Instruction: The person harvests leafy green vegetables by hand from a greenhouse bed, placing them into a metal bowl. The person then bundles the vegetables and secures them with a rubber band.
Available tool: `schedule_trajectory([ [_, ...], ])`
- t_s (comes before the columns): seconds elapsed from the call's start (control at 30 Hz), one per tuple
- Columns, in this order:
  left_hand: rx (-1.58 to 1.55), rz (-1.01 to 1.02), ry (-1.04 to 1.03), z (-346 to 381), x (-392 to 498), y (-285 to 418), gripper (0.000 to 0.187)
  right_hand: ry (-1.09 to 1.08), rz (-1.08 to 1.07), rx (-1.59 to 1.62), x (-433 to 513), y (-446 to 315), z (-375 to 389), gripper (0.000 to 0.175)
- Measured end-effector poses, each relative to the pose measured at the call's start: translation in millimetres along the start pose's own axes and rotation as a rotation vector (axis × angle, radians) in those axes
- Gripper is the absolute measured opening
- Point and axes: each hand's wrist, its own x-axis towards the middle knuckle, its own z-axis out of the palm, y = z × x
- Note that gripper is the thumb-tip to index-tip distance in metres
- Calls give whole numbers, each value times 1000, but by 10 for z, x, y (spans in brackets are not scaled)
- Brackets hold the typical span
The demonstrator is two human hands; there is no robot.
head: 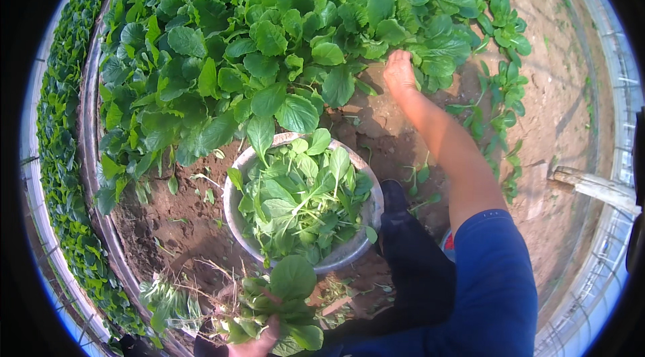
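My left hand point(262, 341) is low in the picture, closed around a bunch of uprooted leafy greens point(292, 281). Their thin, soil-coloured roots point left and the broad leaves spread right. Stretched forward, my right hand point(399, 72) is at the front edge of the growing greens point(282, 39). Its fingers are curled at the base of a plant point(438, 62), with the fingertips hidden by leaves. Between my two hands, a round metal basin point(375, 205) stands on the soil, heaped with loose picked greens point(297, 200).
A pile of greens point(171, 301) lies on the ground at lower left. My dark-clad leg and shoe point(395, 198) are close beside the basin. A weathered wooden post point(597, 188) juts in at right. Bare soil point(544, 79) runs along the right-hand plastic wall.
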Motion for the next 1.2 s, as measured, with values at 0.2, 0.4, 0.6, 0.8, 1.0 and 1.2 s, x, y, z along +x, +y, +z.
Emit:
schedule_trajectory([
  [0.2,14,-27,-29,-10,94,26,40,8,-57,-58,-33,-52,-12,32],
  [0.4,12,-42,-49,-16,144,33,37,57,4,45,-69,-90,157,33],
  [0.6,14,-50,-45,42,140,93,34,-49,112,95,21,-91,178,27],
  [0.8,31,-27,-36,-2,5,15,34,-284,1,295,-137,-103,24,31],
  [1.0,41,-9,-68,-89,-202,-39,38,-225,3,665,-945,89,4,29],
  [1.2,-8,-24,-5,-44,-364,33,56,10,-109,1407,-1658,702,-570,44],
])
